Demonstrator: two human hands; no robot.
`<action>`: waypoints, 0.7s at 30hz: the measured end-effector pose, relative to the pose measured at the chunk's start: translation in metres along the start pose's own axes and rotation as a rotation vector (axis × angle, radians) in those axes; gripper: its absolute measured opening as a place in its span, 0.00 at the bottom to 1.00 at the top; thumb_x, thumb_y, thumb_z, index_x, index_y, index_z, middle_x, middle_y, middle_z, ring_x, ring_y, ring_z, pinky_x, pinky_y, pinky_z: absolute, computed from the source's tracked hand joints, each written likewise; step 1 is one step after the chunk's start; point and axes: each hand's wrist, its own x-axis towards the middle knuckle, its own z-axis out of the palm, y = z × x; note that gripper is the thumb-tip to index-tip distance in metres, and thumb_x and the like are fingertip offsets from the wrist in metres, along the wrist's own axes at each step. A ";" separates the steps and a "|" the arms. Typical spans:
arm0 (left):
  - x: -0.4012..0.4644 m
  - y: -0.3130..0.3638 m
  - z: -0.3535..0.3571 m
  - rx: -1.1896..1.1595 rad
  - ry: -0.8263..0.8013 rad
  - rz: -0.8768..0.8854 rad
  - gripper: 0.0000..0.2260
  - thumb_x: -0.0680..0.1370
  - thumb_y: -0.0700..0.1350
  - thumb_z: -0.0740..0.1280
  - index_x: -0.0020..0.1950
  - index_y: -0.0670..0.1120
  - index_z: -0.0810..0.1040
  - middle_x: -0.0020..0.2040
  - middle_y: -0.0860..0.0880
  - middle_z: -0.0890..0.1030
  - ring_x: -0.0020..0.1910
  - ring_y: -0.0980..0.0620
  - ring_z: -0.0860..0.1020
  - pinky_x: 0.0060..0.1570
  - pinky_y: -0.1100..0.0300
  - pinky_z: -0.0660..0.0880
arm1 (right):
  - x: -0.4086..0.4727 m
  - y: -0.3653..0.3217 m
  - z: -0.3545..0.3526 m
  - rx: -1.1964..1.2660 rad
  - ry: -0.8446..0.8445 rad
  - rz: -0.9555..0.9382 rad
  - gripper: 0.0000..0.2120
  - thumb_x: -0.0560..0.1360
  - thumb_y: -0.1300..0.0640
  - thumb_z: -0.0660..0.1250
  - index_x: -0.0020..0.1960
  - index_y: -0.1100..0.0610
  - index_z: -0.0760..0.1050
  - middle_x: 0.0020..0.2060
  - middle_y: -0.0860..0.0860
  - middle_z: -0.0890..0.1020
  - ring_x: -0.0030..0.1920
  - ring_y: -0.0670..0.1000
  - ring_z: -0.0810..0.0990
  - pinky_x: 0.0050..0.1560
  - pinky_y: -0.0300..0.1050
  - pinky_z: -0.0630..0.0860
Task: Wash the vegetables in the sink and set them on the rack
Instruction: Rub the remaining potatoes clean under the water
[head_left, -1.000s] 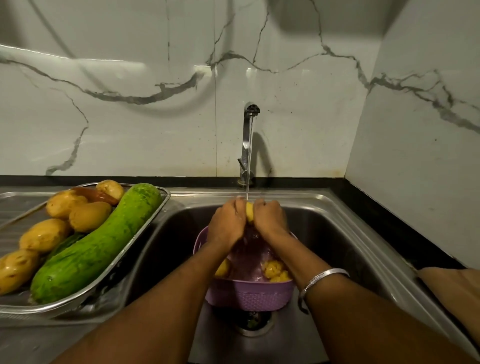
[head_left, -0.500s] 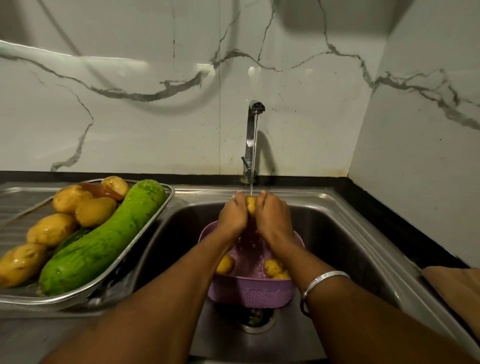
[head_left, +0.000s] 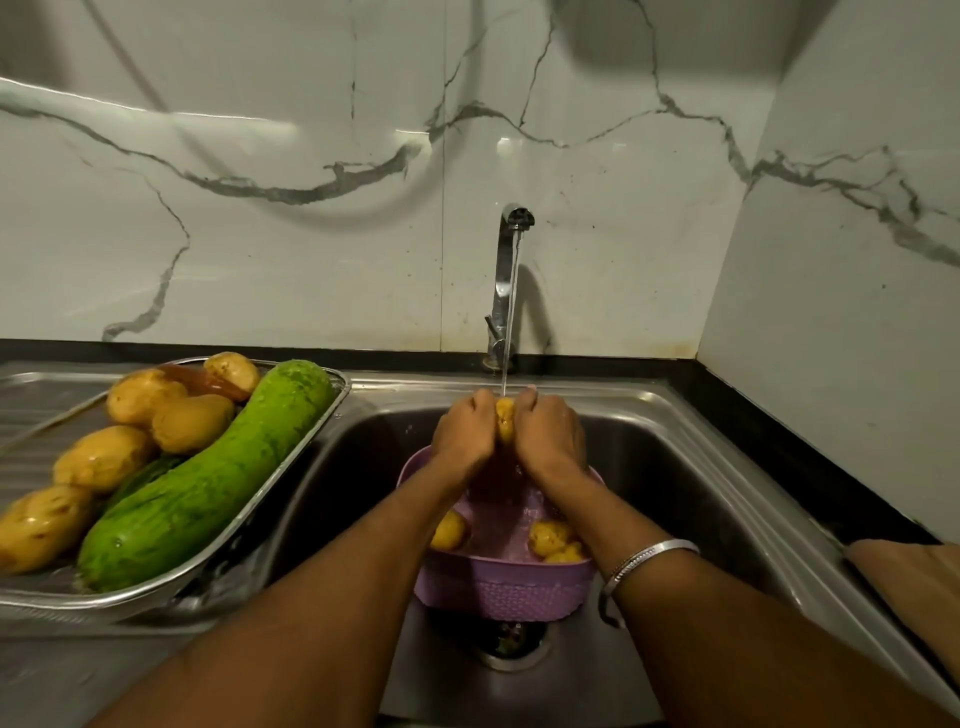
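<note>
Under the running tap (head_left: 506, 280), my left hand (head_left: 464, 435) and my right hand (head_left: 550, 439) both grip one small yellow potato (head_left: 504, 420), and water falls onto it. Below them a purple basket (head_left: 511, 584) stands in the steel sink (head_left: 670, 467) and holds a few more potatoes (head_left: 549, 538). On the left, a steel rack (head_left: 291, 462) carries a large green gourd (head_left: 208, 483) and several wet potatoes (head_left: 104, 457).
A marble wall rises behind the sink and on the right. The drain (head_left: 511, 642) shows just in front of the basket. A brown board (head_left: 914, 582) lies on the dark counter at the right edge. A ribbed draining surface (head_left: 36, 400) lies under the rack.
Both hands stay together on the potato under the stream and have risen slightly towards the tap. The view has shifted a little.
</note>
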 end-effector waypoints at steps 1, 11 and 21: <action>0.001 0.001 -0.002 -0.032 -0.046 -0.068 0.21 0.84 0.54 0.49 0.45 0.45 0.74 0.47 0.36 0.80 0.43 0.41 0.77 0.45 0.50 0.74 | -0.001 0.002 0.000 -0.051 0.008 -0.045 0.26 0.87 0.47 0.48 0.37 0.56 0.73 0.33 0.52 0.76 0.37 0.52 0.78 0.39 0.45 0.70; -0.016 -0.001 0.008 -0.188 -0.408 0.089 0.14 0.86 0.48 0.55 0.67 0.42 0.69 0.50 0.45 0.77 0.50 0.47 0.76 0.47 0.57 0.76 | 0.014 0.025 -0.009 -0.120 -0.055 0.227 0.25 0.84 0.46 0.51 0.58 0.62 0.80 0.56 0.62 0.82 0.57 0.63 0.80 0.57 0.53 0.75; -0.020 0.006 0.015 -0.237 -0.203 0.000 0.14 0.84 0.51 0.60 0.67 0.47 0.72 0.58 0.40 0.80 0.55 0.43 0.79 0.60 0.44 0.78 | 0.005 0.015 -0.009 -0.058 -0.029 0.204 0.24 0.85 0.47 0.51 0.59 0.62 0.80 0.57 0.61 0.82 0.55 0.62 0.79 0.53 0.50 0.71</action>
